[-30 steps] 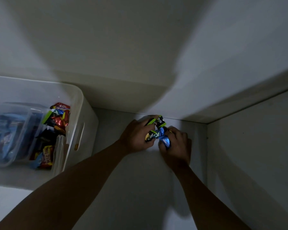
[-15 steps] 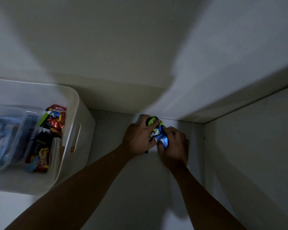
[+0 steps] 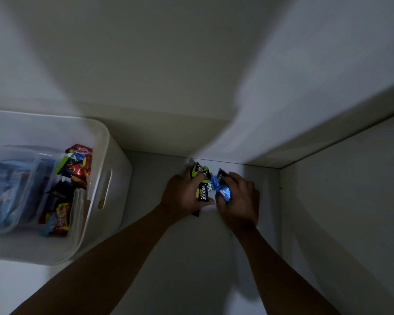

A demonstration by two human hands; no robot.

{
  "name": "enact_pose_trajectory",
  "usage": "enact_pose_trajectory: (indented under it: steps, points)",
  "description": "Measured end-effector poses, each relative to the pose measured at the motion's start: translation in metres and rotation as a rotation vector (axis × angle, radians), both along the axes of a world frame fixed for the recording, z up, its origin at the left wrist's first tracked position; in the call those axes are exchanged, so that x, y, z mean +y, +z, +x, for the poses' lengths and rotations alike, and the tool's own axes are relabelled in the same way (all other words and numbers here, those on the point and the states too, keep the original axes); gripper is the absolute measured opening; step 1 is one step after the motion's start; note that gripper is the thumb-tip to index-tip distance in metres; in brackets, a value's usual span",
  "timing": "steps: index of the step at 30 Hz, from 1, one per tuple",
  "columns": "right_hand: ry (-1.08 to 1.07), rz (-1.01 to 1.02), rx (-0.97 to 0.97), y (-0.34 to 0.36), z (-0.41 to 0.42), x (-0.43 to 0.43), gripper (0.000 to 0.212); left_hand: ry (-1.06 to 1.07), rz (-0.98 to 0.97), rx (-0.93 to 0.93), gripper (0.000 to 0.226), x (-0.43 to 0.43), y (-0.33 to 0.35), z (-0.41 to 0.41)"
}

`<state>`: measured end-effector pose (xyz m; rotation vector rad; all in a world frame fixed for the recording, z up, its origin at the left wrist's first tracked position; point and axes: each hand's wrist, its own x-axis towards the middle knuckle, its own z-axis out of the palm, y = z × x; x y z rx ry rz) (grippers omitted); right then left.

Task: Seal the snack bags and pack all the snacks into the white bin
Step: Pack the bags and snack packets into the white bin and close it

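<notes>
Several snacks just split between hands: left hand [image 3: 180, 196] grip curled round green-black packets [image 3: 202, 193], right hand [image 3: 239, 201] pinching blue packet [image 3: 223, 192]; white bin [image 3: 120, 178] likely next

White bin [image 3: 121, 178], upright and open-topped, holds packed snacks [image 3: 75, 165] in red, green and black wrappers. Right of it, black-and-green snack packets [image 3: 203, 193] are gripped in the left hand [image 3: 182, 196], and a blue snack packet [image 3: 223, 193] in the right hand [image 3: 239, 201].

this is looking like a home cupboard: a side panel [image 3: 339, 212] is boxing in a white shelf [image 3: 191, 258], a white bin [image 3: 107, 142] holding snacks [image 3: 75, 169].
</notes>
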<state>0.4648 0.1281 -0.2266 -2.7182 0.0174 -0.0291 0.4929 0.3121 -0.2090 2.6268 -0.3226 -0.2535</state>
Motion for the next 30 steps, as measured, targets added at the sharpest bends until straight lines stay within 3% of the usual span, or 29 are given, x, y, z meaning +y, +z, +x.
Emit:
enact_pose_trajectory:
  steps: [3, 5, 19, 25, 30]
  points:
    - [0.008, 0.026, -0.006, -0.001, 0.0, -0.001, 0.053, 0.046, -0.164, -0.072, 0.039, 0.009, -0.004, -0.008]
    - [0.01, 0.042, -0.013, -0.002, -0.001, -0.001, 0.051, 0.076, -0.223, -0.057, 0.03, 0.013, -0.005, -0.013]
    - [-0.073, 0.332, -0.177, -0.003, -0.004, 0.002, 0.035, 0.423, -0.408, -0.067, 0.041, 0.014, 0.01, -0.017]
    - [-0.077, 0.408, -0.248, 0.033, -0.006, 0.016, 0.037, 0.439, -0.4, -0.042, 0.039, 0.008, 0.039, -0.023]
    - [-0.147, 0.436, -0.273, 0.074, -0.003, 0.017, 0.029, 0.462, -0.422, -0.158, 0.036, 0.004, 0.086, -0.031]
